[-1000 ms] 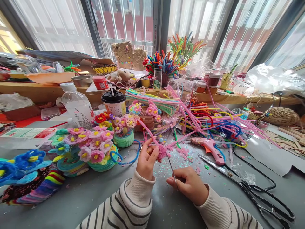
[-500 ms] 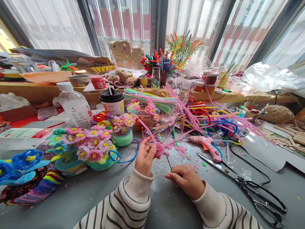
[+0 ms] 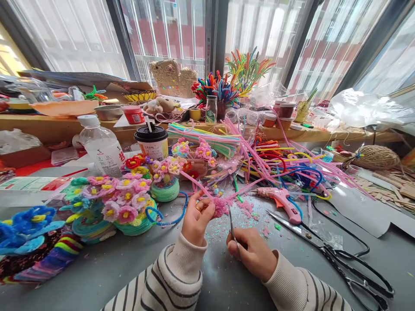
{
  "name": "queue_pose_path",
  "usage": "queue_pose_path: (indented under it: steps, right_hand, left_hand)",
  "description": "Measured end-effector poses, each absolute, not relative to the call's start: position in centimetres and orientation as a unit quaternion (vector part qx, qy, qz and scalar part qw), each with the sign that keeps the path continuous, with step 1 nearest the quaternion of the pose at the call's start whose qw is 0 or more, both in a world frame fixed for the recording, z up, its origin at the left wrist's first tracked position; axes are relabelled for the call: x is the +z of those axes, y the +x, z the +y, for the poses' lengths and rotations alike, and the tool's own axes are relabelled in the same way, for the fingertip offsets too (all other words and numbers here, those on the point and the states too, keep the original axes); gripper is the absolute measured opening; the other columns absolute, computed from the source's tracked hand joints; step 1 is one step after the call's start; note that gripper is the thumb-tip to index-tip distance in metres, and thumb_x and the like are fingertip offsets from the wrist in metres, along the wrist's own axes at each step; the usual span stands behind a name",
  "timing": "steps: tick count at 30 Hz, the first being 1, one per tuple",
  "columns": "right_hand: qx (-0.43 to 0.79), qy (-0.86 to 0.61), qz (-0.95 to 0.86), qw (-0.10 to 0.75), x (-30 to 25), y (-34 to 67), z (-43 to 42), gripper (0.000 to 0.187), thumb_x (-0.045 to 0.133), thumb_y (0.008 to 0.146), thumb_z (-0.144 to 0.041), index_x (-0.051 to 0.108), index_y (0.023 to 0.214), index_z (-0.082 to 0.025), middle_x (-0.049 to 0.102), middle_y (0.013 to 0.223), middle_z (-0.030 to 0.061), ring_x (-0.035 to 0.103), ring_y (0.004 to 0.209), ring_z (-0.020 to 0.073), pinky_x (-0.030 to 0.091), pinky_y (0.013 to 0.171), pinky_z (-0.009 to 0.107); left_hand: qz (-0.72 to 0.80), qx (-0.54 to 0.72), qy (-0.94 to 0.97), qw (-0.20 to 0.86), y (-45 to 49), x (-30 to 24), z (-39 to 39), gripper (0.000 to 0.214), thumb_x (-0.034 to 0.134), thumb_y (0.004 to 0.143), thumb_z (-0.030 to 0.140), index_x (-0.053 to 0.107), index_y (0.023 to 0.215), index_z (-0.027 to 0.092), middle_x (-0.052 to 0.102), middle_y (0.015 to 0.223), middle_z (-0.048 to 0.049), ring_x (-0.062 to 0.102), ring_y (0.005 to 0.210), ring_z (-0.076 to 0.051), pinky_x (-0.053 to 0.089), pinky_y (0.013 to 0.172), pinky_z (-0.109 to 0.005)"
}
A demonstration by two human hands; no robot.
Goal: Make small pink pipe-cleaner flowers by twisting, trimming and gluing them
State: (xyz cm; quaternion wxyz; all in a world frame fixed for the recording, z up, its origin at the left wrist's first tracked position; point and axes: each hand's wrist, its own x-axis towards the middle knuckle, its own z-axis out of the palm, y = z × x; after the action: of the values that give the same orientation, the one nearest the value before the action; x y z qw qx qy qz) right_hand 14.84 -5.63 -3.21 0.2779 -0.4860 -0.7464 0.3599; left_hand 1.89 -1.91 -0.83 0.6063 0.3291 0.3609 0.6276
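My left hand (image 3: 198,216) pinches a fluffy pink chenille stem (image 3: 220,206) between thumb and fingers; its fuzzy bunched end faces right and a straight length (image 3: 195,181) runs up to the left. In my right hand (image 3: 251,250) is a pair of small metal scissors (image 3: 231,221), with fingers closed round the handles. The thin blades point up, close beside the pink fuzz; whether they touch it I cannot tell. Pink fluff bits (image 3: 247,208) and glitter lie on the grey table just beyond my hands.
To the right lie a pink glue gun (image 3: 282,201) and large black-handled scissors (image 3: 319,242). Pots of chenille flowers (image 3: 128,201) stand at left, before a plastic bottle (image 3: 103,147) and a lidded cup (image 3: 151,142). Bundled chenille stems (image 3: 207,138) are piled behind.
The scissors have turned more upright and my right hand has shifted slightly down. My left hand and the pink stem have tilted a little, the stem's long end swinging left and lower.
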Motion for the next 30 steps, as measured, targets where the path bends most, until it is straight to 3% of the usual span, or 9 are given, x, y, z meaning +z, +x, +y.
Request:
queue_pose_path:
  steps: [30]
  right_hand:
    - [0.362,-0.494,-0.738,0.282,-2.77,14.61,-5.67,0.054,0.027,0.068,-0.063,0.035,0.043,-0.016,0.031,0.042,-0.0043,0.027,0.042,0.0061,0.023,0.042,0.02]
  left_hand:
    - [0.382,0.614,0.339,0.602,1.93,-0.48,-2.03,0.048,0.063,0.053,0.02,0.037,0.093,0.015,0.054,0.06,0.0029,0.053,0.052,-0.01,0.046,0.049,-0.024]
